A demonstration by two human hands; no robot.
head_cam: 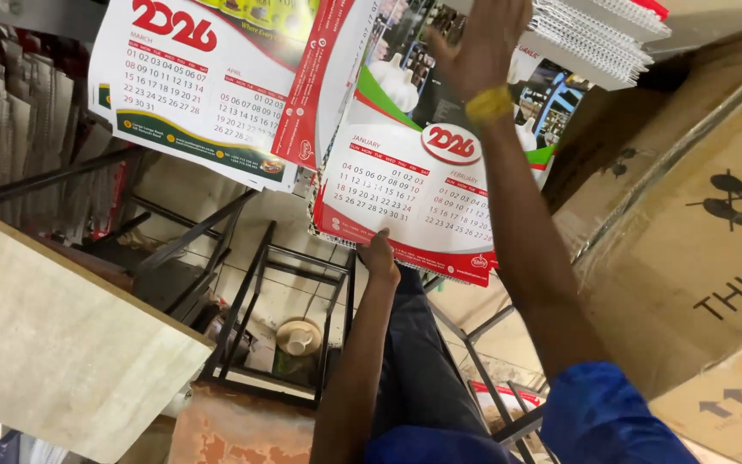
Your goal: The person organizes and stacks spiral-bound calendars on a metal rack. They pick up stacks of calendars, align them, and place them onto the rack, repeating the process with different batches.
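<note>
My left hand (pixel 380 258) grips the lower edge of a white wall calendar (pixel 405 189) with a red border and a spiral binding. My right hand (pixel 478 43), with a yellow band (pixel 489 103) on the wrist and a blue sleeve further down the arm, lies flat with fingers spread on the upper part of the same calendar. Its fingertips run out of the frame. A stack of spiral-bound calendars (pixel 594 34) lies just right of that hand. A second calendar (pixel 191 86) hangs open to the left, overlapping the first one.
Large cardboard boxes (pixel 697 258) fill the right side. A pale wooden board (pixel 53 344) slants at the left, with stacked printed sheets (pixel 27 112) behind it. Black metal frames (pixel 276 318) stand on the tiled floor below, around a small round lid (pixel 299 337).
</note>
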